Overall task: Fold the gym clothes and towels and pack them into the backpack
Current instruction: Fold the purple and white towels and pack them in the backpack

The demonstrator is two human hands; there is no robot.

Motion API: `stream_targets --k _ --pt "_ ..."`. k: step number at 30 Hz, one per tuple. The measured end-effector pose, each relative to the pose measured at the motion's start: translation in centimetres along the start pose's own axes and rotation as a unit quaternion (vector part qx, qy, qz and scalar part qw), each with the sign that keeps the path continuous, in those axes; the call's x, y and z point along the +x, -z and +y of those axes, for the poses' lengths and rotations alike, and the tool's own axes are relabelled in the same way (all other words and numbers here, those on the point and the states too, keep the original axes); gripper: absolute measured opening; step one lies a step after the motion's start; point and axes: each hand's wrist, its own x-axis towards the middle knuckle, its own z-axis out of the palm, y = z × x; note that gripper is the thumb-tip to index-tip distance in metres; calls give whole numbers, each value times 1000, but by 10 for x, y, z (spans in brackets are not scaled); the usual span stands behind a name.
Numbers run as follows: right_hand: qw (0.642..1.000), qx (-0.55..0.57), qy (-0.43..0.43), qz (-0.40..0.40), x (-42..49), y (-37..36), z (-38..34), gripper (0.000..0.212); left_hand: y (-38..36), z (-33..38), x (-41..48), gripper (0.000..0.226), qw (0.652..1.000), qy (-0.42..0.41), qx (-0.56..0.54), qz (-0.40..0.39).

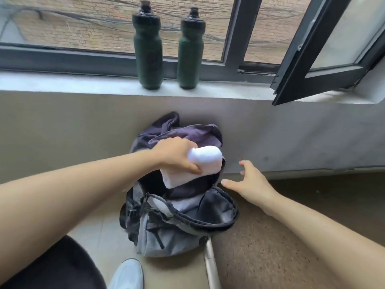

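Note:
A grey backpack (166, 232) stands open on the floor against the wall below the window. My left hand (175, 155) grips a folded white towel (200, 165) just above the backpack's opening. Dark purple clothing (193, 134) bulges out of the back of the bag, and a light grey folded piece (185, 203) lies inside near the front. My right hand (250, 182) hovers to the right of the opening with fingers spread, holding nothing.
Two dark green bottles (148, 51) (190, 53) stand on the window sill (62, 82). An open window sash (325, 49) juts inward at upper right. A white shoe (129, 276) is at the bottom, a brown mat (270, 247) on the right.

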Motion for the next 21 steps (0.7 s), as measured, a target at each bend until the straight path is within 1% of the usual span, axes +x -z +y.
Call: stream_targets --k 1,2,3,4,6,9,10,14,17,19,21 --pt "996 17 -65 -58 0 -9 9 97 -7 -6 -2 49 1000 7 15 -6" --pt "986 43 -110 -114 -4 -17 17 100 -14 -12 -4 49 999 10 33 -12" --pt "976 72 -128 -160 -7 -23 22 100 -20 -16 -6 49 999 9 50 -10" --pt "971 90 -123 -183 -11 -25 26 99 -26 -20 -9 48 998 3 64 -3" --pt "972 107 -89 -190 -17 -23 25 88 -39 -25 -13 48 995 -16 95 5" --pt "973 117 -43 -193 -28 -14 11 47 -55 -29 -17 49 988 -41 151 0" --pt "974 121 -38 -188 -31 -12 9 42 -58 -29 -18 49 985 -47 166 -2" --pt "974 140 -37 -175 -42 -12 7 32 -69 -21 -15 45 977 -62 202 -7" --pt "977 140 -25 -161 -44 -13 10 27 -87 -7 -10 46 967 -93 236 2" --pt "980 122 -7 -158 -45 -13 9 25 -103 1 -8 51 959 -122 257 5" --pt "982 97 2 -165 -48 -11 7 23 -118 3 -6 63 950 -143 276 -1"
